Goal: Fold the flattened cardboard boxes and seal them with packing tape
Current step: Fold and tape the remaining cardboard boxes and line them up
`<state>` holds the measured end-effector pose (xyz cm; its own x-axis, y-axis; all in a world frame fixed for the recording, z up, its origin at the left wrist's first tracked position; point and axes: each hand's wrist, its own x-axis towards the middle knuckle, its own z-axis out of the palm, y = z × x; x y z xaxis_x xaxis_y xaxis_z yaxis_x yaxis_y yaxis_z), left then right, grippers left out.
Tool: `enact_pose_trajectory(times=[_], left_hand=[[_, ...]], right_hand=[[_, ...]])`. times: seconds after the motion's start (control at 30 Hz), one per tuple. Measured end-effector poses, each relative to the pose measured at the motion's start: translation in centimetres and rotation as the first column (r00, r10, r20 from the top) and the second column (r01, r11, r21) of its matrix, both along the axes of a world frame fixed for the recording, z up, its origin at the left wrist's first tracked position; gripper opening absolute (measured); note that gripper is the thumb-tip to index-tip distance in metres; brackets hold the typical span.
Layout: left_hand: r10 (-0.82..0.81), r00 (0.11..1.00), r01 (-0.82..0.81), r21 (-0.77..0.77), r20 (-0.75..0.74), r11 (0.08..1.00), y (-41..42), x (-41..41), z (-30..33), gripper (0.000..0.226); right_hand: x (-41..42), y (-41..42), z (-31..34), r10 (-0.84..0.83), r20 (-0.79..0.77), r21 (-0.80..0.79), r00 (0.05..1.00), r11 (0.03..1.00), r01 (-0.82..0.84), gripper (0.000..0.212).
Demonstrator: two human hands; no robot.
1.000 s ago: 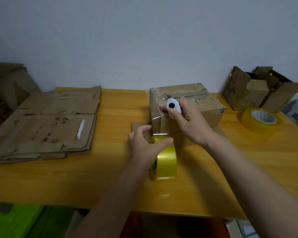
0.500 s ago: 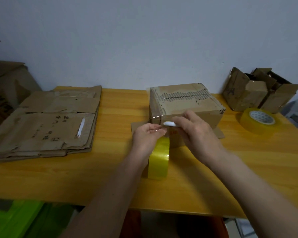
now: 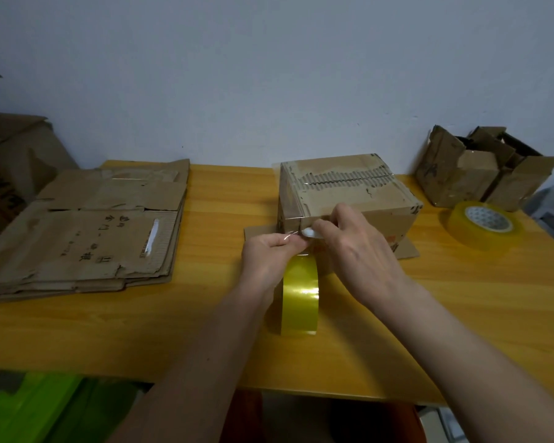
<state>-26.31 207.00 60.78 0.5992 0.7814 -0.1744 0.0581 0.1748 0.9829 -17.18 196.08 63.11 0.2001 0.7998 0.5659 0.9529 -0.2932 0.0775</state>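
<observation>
- Pinching going on with both hands: left hand (image 3: 269, 254) has its fingers curled on the clear strip of packing tape (image 3: 290, 233) pulled off the roll, right at the lower left corner of the box
- right hand (image 3: 355, 247) has its grip closed around a small white cutter (image 3: 309, 232), only a sliver of it sticks out between the fingers, and it sits right against that tape strip
- the two hands are basically touching each other in front of the box's near face
- the brown folded cardboard box (image 3: 349, 193) stands upright mid-surface, toward the wall, with tape running along the top seam and down the left side; a flat bit of cardboard pokes out from under it
- yellowish roll of packing tape (image 3: 299, 297) stands on its edge on the orange wooden surface (image 3: 397, 340), just under the left wrist and near the box
- stack of flattened brown cardboard boxes (image 3: 90, 231) lies on the left part of the surface, well apart from the hands, with dark handwriting and a white streak on the top sheet
- second roll of clear yellowish tape (image 3: 486, 223) lies flat on the right side
- behind it, two beat-up open brown cartons (image 3: 480, 174) by the wall
- another big cardboard carton (image 3: 10, 167) at the far left edge, and something bright green (image 3: 45, 410) below the front edge of the surface
</observation>
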Motion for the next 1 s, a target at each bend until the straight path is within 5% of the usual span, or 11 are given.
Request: enact_pose_trajectory(times=[0.13, 0.23, 0.43, 0.57, 0.67, 0.73, 0.9, 1.0], left_hand=[[-0.017, 1.0, 0.018, 0.027, -0.018, 0.999, 0.2, -0.3, 0.0, 0.007], [-0.048, 0.999, 0.049, 0.053, -0.025, 0.997, 0.3, -0.4, 0.1, 0.005], [-0.082, 0.997, 0.083, 0.064, -0.017, 0.995, 0.4, -0.6, 0.1, 0.009], [-0.098, 0.995, 0.1, 0.076, -0.028, 0.992, 0.6, -0.7, 0.2, 0.011], [-0.114, 0.993, 0.117, 0.095, -0.037, 0.989, 0.7, -0.8, 0.1, 0.011], [-0.121, 0.992, 0.124, 0.098, -0.037, 0.987, 0.9, -0.7, 0.1, 0.011], [-0.174, 0.984, 0.177, 0.102, -0.035, 0.979, 1.1, -1.0, -0.1, 0.008], [-0.203, 0.979, 0.204, 0.106, -0.021, 0.973, 1.3, -1.4, -0.3, 0.005]], right_hand=[[1.6, -1.7, -0.6, -0.081, -0.055, 0.04, 0.995, 0.996, 0.083, 0.027], [3.6, -3.2, -2.1, -0.057, -0.26, 0.053, 0.964, 0.996, 0.073, 0.01], [5.9, -4.8, -7.6, -0.319, -0.684, -0.289, 0.656, 0.944, 0.158, 0.016], [6.2, -3.8, -7.0, -0.336, -0.57, -0.287, 0.75, 0.937, 0.201, 0.016], [4.5, -2.2, -3.2, -0.117, -0.33, 0.098, 0.937, 0.983, 0.157, 0.014], [3.4, -0.4, -0.5, 0.039, -0.246, 0.241, 0.968, 0.97, 0.023, 0.015], [4.9, 4.0, 0.5, 0.163, -0.35, -0.031, 0.923, 0.982, -0.185, 0.038], [5.6, 4.3, 0.1, 0.182, -0.402, 0.012, 0.897, 0.981, -0.194, 0.038]])
